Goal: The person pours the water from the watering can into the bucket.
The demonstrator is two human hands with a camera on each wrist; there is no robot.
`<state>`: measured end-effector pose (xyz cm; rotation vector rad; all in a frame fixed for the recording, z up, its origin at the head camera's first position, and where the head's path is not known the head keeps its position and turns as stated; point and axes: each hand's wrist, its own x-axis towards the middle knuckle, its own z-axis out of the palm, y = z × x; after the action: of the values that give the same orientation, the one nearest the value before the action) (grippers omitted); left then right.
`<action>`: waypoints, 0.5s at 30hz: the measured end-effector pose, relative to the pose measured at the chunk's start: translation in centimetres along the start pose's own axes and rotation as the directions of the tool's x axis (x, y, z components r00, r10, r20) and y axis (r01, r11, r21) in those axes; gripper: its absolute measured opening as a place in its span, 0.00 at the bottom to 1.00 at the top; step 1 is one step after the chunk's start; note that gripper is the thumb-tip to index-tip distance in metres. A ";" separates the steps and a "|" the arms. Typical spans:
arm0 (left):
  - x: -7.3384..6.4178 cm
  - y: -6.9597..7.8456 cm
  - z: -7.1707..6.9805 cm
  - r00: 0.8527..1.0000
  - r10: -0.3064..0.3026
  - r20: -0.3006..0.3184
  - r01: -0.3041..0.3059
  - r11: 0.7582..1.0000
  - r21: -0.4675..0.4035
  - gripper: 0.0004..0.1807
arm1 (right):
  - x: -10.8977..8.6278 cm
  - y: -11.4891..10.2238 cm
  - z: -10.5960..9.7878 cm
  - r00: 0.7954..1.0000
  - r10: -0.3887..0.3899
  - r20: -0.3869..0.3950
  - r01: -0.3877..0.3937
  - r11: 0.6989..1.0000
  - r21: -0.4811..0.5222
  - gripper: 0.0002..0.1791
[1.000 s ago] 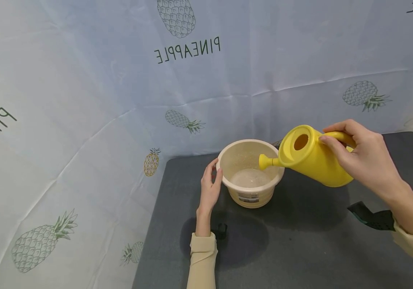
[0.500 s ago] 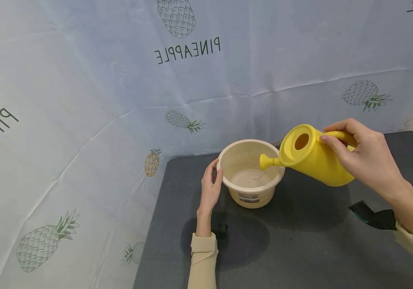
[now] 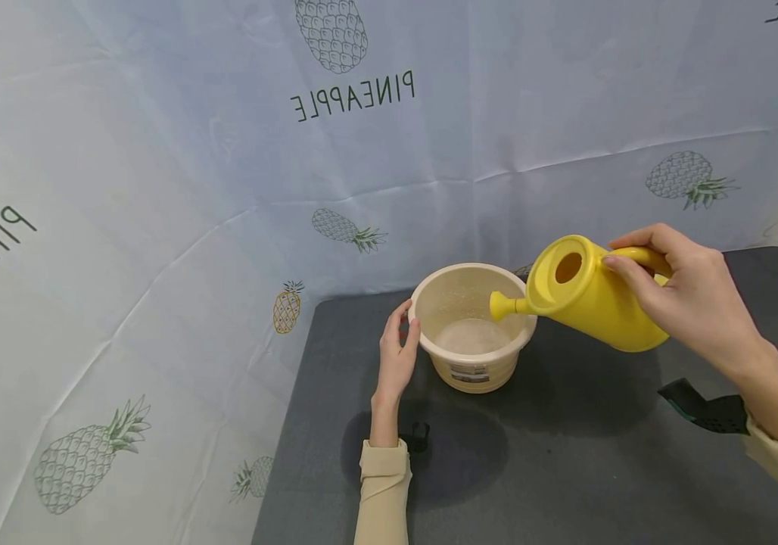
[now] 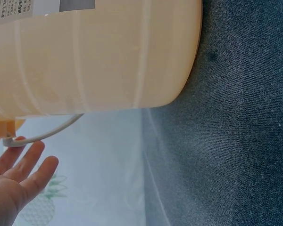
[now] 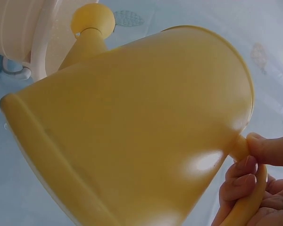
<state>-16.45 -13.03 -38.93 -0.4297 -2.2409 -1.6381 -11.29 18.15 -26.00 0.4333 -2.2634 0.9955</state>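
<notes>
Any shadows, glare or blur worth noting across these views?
Head: soft-edged shadows on the dark table. Left wrist: the pineapple print looks hazy, while the table's weave is clear. Right wrist: dim overall, with bright glare on the yellow watering can near its handle.

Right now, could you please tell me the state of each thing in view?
Cream tub: upright on the dark table, open-topped, seemingly some water inside
Yellow watering can: raised, tilted, spout toward the tub
Left hand: fingers at the tub's rim
Right hand: gripping the can's handle
</notes>
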 end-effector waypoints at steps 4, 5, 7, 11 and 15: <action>0.0 0.1 0.0 1.000 -0.007 0.003 0.007 1.000 0.005 0.21 | 0.0 0.0 0.0 1.000 -0.005 0.001 0.005 1.000 0.004 0.11; 0.0 0.1 -0.1 1.000 -0.009 0.003 0.009 1.000 0.006 0.21 | 0.0 0.0 0.0 1.000 -0.005 0.002 0.005 1.000 0.005 0.11; 0.0 0.1 -0.1 1.000 -0.013 0.005 0.013 1.000 0.010 0.21 | 0.0 0.0 -0.1 1.000 -0.006 0.003 0.006 1.000 0.005 0.11; 0.0 0.1 -0.1 1.000 -0.017 0.008 0.016 1.000 0.016 0.22 | 0.1 0.0 -0.1 1.000 -0.004 0.007 0.004 1.000 0.003 0.12; -0.1 0.2 -0.1 1.000 -0.020 0.009 0.020 1.000 0.020 0.22 | 0.1 0.0 -0.1 1.000 0.002 0.012 -0.002 1.000 0.002 0.12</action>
<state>-16.31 -13.09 -38.78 -0.4117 -2.2733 -1.6260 -11.28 18.21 -25.86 0.4386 -2.2743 0.9989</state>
